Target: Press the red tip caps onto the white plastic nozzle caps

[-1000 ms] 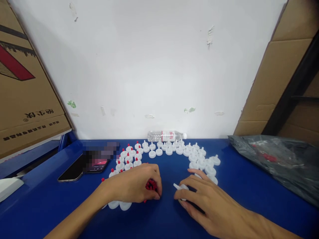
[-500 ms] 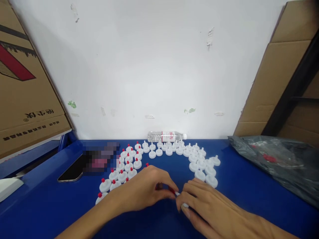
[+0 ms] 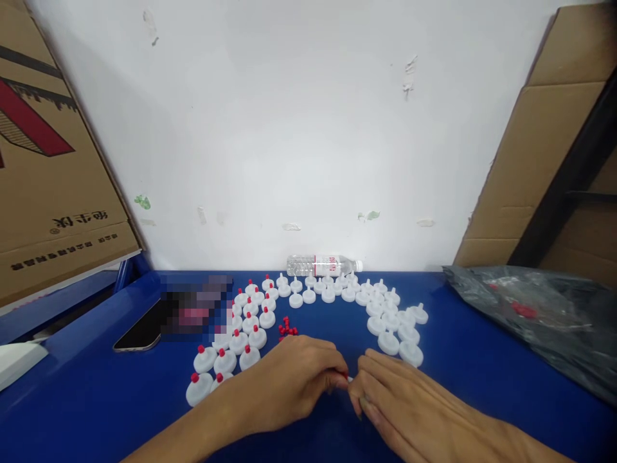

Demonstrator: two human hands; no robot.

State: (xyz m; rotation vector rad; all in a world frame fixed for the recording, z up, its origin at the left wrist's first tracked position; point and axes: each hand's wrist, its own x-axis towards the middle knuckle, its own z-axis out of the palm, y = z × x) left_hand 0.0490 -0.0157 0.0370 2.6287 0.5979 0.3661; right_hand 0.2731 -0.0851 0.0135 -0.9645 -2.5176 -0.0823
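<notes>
Low over the front of the table, my left hand [image 3: 303,376] pinches a small red cap [image 3: 345,375] between thumb and fingertips. My right hand [image 3: 402,399] is closed around a white nozzle lid, mostly hidden by the fingers; a bit of its white spout [image 3: 350,379] shows against the red cap. Just beyond my left hand lies a small heap of loose red caps [image 3: 288,330]. White nozzle lids with red tips [image 3: 249,358] stand in a group on the left. Several bare white nozzle lids [image 3: 388,343] curve along the back and right.
A clear water bottle [image 3: 324,265] lies along the wall. On the left are a dark phone [image 3: 139,326], partly blurred out, and a white object [image 3: 19,363]. A grey plastic bag [image 3: 554,328] lies at the right on the blue table [image 3: 81,399]. Cardboard [image 3: 62,186] flanks both sides.
My left hand has shifted slightly down and its fingers have drawn in around the red cap, uncovering more of the loose heap. Both hands stay together, and the view has tilted a little.
</notes>
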